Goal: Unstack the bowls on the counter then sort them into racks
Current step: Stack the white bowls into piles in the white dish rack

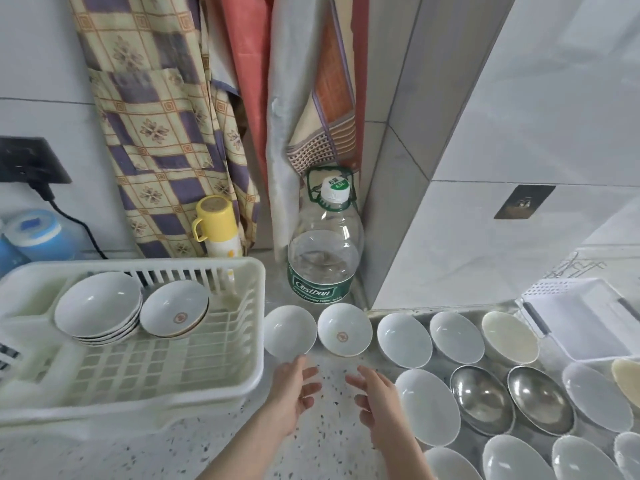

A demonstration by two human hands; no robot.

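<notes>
Head view: both my hands, left [292,393] and right [375,396], hover with fingers released, holding nothing, near two white ceramic bowls [290,332] at the worktop's back edge beside the cream plastic rack [258,358]; next, I judge, lift one across.

Both forearms reach in from the near edge, bare and side by side; the left hand [294,389] is empty, palm turned right, fingers loosely spread and pointing far; the right hand [375,396] mirrors it, palm turned left, fingers relaxed, slightly bent, holding nothing.
</notes>
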